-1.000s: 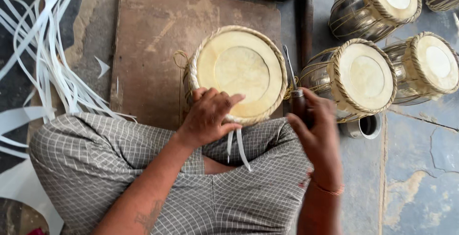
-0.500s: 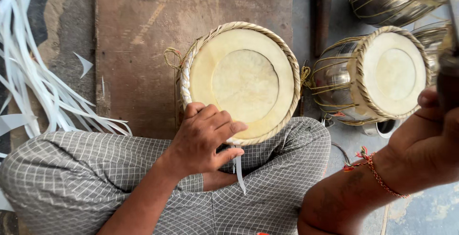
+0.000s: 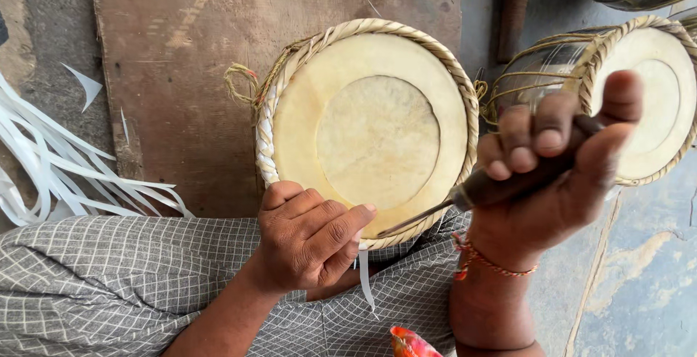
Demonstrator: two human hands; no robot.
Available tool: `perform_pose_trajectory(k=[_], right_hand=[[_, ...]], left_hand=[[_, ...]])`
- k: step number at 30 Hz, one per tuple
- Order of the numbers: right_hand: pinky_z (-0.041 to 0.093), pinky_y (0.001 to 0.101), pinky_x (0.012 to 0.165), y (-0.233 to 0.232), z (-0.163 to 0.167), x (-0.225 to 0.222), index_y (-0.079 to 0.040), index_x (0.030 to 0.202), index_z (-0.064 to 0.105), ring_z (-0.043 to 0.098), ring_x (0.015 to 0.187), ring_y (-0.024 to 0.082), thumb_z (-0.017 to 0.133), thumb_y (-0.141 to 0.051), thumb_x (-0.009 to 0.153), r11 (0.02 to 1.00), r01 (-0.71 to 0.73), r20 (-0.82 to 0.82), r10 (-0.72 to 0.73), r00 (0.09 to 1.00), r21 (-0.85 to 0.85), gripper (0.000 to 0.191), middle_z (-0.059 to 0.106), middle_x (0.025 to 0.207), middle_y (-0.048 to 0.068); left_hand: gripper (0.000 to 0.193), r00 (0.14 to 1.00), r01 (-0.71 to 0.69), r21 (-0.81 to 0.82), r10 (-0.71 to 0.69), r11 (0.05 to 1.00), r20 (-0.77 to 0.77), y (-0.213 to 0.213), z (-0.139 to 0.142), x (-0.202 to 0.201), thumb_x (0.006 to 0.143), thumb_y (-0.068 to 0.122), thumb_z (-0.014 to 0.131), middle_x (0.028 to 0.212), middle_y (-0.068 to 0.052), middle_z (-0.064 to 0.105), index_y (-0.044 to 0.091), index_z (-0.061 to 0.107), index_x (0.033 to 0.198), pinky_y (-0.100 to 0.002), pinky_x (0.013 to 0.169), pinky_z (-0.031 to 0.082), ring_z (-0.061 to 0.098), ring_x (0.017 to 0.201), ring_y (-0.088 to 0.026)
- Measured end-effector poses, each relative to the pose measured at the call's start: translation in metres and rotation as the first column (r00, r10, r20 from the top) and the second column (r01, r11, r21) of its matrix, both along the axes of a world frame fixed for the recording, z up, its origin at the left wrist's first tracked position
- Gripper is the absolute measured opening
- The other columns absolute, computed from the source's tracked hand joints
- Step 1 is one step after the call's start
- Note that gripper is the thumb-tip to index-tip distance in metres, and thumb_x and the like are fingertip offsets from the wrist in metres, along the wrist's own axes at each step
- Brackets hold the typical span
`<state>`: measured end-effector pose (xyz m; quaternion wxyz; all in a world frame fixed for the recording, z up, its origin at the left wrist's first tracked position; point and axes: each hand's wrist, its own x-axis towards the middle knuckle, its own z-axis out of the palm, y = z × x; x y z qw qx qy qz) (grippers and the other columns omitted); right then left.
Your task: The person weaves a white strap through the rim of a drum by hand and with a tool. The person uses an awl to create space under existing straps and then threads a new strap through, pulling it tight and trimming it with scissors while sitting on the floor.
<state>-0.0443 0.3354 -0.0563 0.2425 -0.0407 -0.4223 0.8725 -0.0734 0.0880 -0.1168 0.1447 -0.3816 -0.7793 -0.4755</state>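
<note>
Drum [image 3: 370, 128] on board [image 3: 181, 74]; strips [image 3: 65, 175] left, second drum [image 3: 653, 96] right.

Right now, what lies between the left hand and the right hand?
In the head view, the thin metal spike of the tool in the right hand reaches toward the left hand, across the drum's braided rim.

drum [image 3: 377, 132] – cream skin, tan rim | cloth [image 3: 109, 277] – grey w/ white checks | strips [image 3: 43, 161] white | board [image 3: 189, 59] brown
</note>
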Motion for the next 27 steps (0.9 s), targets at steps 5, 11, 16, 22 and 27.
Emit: perform_pose_trajectory(k=[5, 11, 16, 22, 27], right_hand=[[0.049, 0.0274, 0.067, -0.036, 0.007, -0.004, -0.012, 0.137, 0.047, 0.050, 0.072, 0.012, 0.059, -0.027, 0.120, 0.992, 0.008, 0.075, -0.017, 0.997, 0.124, 0.026, 0.050, 0.087, 0.004], [0.052, 0.0279, 0.069, -0.077, 0.033, -0.009, -0.009, 0.133, 0.045, 0.055, 0.074, 0.014, 0.056, -0.020, 0.126, 0.688, 0.101, 0.048, -0.193, 0.980, 0.719, 0.017, 0.057, 0.098, 0.010], [0.044, 0.0214, 0.051, -0.095, 0.042, -0.019, -0.006, 0.127, 0.040, 0.056, 0.057, 0.010, 0.053, -0.008, 0.110, 0.732, 0.032, 0.202, -0.229, 0.952, 0.681, 0.021, 0.055, 0.083, 0.007], [0.045, 0.0196, 0.051, -0.100, 0.041, -0.038, -0.005, 0.129, 0.040, 0.056, 0.061, 0.009, 0.052, -0.002, 0.118, 0.722, -0.099, 0.150, -0.006, 0.989, 0.685, 0.017, 0.055, 0.089, 0.007], [0.048, 0.0243, 0.048, -0.107, 0.038, -0.038, -0.006, 0.119, 0.042, 0.054, 0.057, 0.010, 0.052, 0.000, 0.106, 0.892, -0.260, 0.127, 0.229, 0.965, 0.369, 0.017, 0.056, 0.094, 0.009]], left_hand=[[0.023, 0.999, -0.037, -0.049, 0.036, 0.998, -0.030, -0.001, -0.002, 0.005, 0.106, 0.024, 0.057, 0.078, 0.006, 0.070, 0.016, 0.072, 0.121, -0.035, 0.087, 0.036, 0.057, 0.068, -0.011], [0.023, 0.984, -0.158, -0.085, 0.150, 0.984, -0.097, 0.005, -0.002, 0.012, 0.107, 0.022, 0.060, 0.072, 0.007, 0.065, 0.013, 0.069, 0.127, -0.034, 0.084, 0.035, 0.054, 0.064, -0.009], [0.030, 0.980, -0.196, -0.082, 0.193, 0.977, -0.040, 0.008, 0.001, 0.014, 0.104, 0.017, 0.059, 0.071, 0.005, 0.063, 0.008, 0.063, 0.133, -0.036, 0.082, 0.034, 0.052, 0.062, -0.012], [0.033, 0.984, -0.171, 0.022, 0.172, 0.985, -0.038, 0.001, 0.006, 0.006, 0.105, 0.011, 0.058, 0.077, 0.003, 0.065, 0.007, 0.057, 0.137, -0.036, 0.084, 0.035, 0.056, 0.067, -0.013], [0.029, 0.985, -0.165, 0.079, 0.168, 0.983, -0.028, -0.001, 0.012, 0.009, 0.103, 0.010, 0.058, 0.079, 0.002, 0.067, 0.006, 0.060, 0.132, -0.036, 0.084, 0.037, 0.058, 0.069, -0.015]])
